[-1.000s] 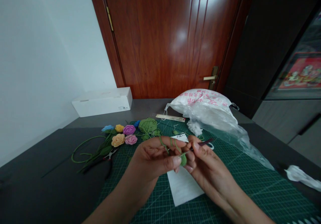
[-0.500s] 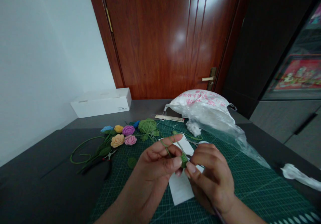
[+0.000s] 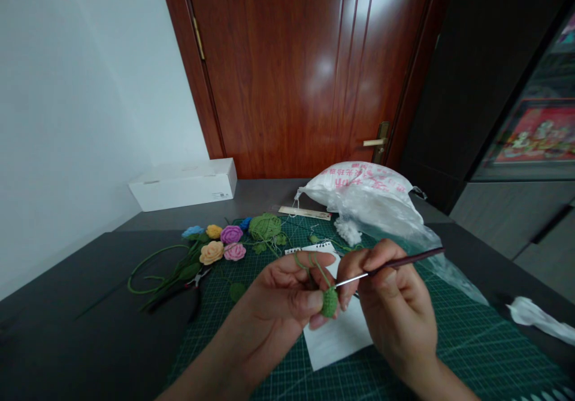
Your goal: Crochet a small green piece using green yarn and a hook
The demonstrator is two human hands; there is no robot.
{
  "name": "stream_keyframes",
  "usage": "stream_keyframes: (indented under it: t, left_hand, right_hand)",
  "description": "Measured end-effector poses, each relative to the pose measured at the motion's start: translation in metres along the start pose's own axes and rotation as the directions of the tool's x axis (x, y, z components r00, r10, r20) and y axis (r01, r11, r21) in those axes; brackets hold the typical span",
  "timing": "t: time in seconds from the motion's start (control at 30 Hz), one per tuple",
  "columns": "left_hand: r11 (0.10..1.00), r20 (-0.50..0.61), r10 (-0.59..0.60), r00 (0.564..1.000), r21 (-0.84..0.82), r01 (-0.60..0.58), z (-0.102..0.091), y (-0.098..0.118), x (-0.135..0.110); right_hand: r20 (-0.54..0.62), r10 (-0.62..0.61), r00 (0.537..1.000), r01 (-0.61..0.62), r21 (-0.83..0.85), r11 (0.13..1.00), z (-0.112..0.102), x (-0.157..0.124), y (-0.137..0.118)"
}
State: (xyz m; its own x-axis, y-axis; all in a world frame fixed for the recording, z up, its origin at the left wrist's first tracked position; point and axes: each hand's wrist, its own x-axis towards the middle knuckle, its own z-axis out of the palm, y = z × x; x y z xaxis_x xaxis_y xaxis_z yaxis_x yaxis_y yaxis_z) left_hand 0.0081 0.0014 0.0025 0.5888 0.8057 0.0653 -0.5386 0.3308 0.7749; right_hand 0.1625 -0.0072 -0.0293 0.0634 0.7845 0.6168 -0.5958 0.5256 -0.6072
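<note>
My left hand (image 3: 283,290) pinches a small green crocheted piece (image 3: 329,302) between thumb and fingers, with green yarn looped over its raised forefinger. My right hand (image 3: 395,305) is closed on a crochet hook (image 3: 395,264); its dark handle points up and right and its metal tip sits at the green piece. Both hands hover above a white notepad (image 3: 336,335) lying on a green cutting mat (image 3: 449,329). The yarn runs back toward a green yarn ball (image 3: 265,225) at the mat's far edge.
Crocheted flowers (image 3: 218,244) in several colours with green stems and pliers (image 3: 188,281) lie at the left. A plastic bag of stuffing (image 3: 372,200) and a ruler (image 3: 304,212) sit behind the mat. A white box (image 3: 183,182) stands by the wall, before a wooden door (image 3: 296,72).
My right hand turned and lifted, so the hook handle now points up and right instead of down past the wrist. The green piece sits slightly lower.
</note>
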Motion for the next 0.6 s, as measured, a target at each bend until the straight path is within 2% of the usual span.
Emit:
stream_keyframes:
  t: [0.13,0.27,0.33,0.47,0.6]
  left_hand:
    - [0.999,0.028,-0.024,0.999,0.025,0.023,-0.002,0.000,0.001]
    - [0.998,0.012,0.011,1.000,0.067,-0.012,-0.004,0.001,0.002]
    - [0.994,0.014,0.024,1.000,0.105,-0.025,-0.005,0.002,0.002]
    - [0.973,-0.006,0.144,0.990,0.185,-0.140,-0.006,0.004,0.003]
    - [0.918,-0.072,0.272,0.960,0.320,-0.237,-0.001,0.006,0.000]
  right_hand:
    - [0.008,0.124,0.992,-0.124,0.074,0.990,0.000,0.003,-0.003]
    - [0.047,0.272,0.961,-0.277,0.162,0.947,-0.002,0.003,-0.004]
    - [0.055,0.308,0.950,-0.313,0.170,0.935,-0.001,0.004,-0.005]
    - [0.033,0.275,0.961,-0.277,0.120,0.953,0.003,0.003,-0.002]
    - [-0.056,0.127,0.990,-0.130,-0.045,0.991,0.002,-0.001,0.007]
